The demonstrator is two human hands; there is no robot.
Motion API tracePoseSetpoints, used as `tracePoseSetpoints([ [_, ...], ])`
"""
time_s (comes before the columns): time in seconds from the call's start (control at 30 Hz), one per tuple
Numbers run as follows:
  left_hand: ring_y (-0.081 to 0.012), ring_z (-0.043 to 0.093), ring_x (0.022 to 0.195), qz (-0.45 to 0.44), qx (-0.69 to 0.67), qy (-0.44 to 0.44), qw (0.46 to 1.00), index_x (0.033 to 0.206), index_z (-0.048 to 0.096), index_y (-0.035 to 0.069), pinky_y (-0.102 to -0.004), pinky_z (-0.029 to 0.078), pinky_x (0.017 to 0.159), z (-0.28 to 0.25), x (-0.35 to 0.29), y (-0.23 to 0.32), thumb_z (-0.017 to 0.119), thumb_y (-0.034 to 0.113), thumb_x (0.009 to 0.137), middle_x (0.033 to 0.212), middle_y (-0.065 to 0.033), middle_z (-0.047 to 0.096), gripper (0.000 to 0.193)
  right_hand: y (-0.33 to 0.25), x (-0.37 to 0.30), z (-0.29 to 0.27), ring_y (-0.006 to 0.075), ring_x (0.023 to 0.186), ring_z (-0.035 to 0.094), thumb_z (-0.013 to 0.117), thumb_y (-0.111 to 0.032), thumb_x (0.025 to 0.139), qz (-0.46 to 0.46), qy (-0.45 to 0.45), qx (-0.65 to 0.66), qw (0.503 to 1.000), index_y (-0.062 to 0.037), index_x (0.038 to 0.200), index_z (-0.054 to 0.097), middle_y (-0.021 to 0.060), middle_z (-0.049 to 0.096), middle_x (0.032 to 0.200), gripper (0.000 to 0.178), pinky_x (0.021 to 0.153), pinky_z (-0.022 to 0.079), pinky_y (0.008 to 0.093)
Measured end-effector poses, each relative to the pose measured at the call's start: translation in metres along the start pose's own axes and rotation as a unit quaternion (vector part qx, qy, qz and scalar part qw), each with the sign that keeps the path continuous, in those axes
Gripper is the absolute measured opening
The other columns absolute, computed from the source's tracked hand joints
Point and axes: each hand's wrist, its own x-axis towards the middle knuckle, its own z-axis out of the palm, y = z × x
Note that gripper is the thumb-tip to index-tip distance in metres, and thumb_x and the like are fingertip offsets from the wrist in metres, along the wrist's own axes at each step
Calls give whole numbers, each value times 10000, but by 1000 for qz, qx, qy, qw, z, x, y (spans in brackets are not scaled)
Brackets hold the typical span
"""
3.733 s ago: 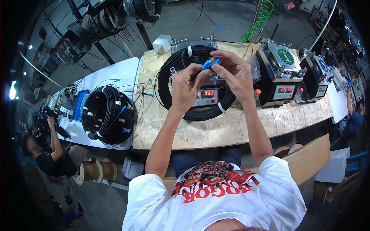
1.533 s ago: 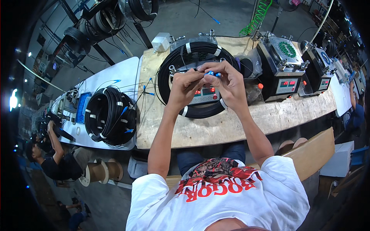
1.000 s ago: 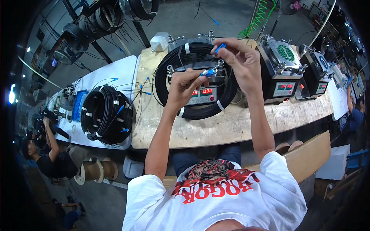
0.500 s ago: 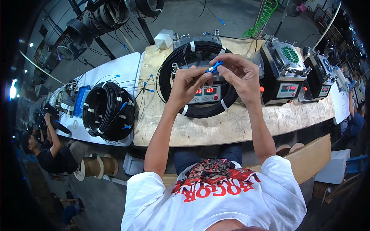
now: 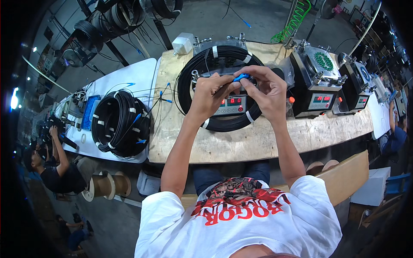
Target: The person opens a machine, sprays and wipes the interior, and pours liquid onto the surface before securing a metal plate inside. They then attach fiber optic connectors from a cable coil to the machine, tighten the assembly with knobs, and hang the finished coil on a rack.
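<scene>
Between my fingertips is a small blue cable connector (image 5: 241,77), held above the machine in front of me. My left hand (image 5: 214,92) pinches its left end. The thumb and fingers of my right hand (image 5: 269,88) close on its right end. Below and around my hands lies a large coil of black cable (image 5: 185,73), bound with white ties. It rests over a machine with a lit red display (image 5: 234,102), which my left hand partly covers. The connector's finer details are hidden by my fingers.
A second black cable coil (image 5: 118,124) with blue connectors sits on the white table (image 5: 86,148) to the left. Two more black machines (image 5: 316,81) stand right on the wooden table (image 5: 185,146). A white bottle (image 5: 183,43) is at the back. Co-workers (image 5: 60,167) are at the sides.
The blue connector has turned from slanting to nearly level, and both hands have shifted slightly. White on its left end no longer shows. The numbers on the displays have changed.
</scene>
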Motion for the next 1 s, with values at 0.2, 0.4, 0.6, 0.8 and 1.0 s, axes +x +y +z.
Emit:
tracePoseSetpoints([
  [0.2,-154,540,536,-35,-39,2,999,912,697,26,-299,420,646,1,-4,3,699,124,907,643,-73,649,97,4,2,-1,159,998,654,719,-58,899,80,-17,100,992,53,1118,626,131,683,1089,263,910,522,307],
  [0.4,-150,554,521,-70,-46,-29,996,928,684,14,-296,449,669,-3,-7,-5,694,83,903,614,-81,619,74,21,-2,3,156,1004,637,701,-60,914,57,-18,113,992,30,1039,625,155,656,1135,172,896,534,326],
  [0.6,-102,561,556,-90,-66,-70,991,981,659,0,-243,449,556,-10,-6,-4,694,87,915,676,-69,666,116,21,-1,2,158,1038,620,696,-44,911,65,-54,124,989,20,995,603,150,630,1153,141,882,532,308],
  [0.8,-59,574,639,-116,-153,-49,980,1086,491,8,-221,453,566,-12,-4,1,695,92,927,784,-88,709,273,17,9,-13,109,963,634,723,-42,890,-17,-87,-62,994,23,1010,618,104,636,1027,172,784,533,244],
  [1.0,-62,566,651,-129,-178,-60,974,1069,425,17,-215,457,582,-16,-3,0,653,65,953,781,-79,687,261,18,7,-4,83,786,649,729,-48,889,87,-53,98,990,17,1012,648,42,667,911,161,700,535,228],
])
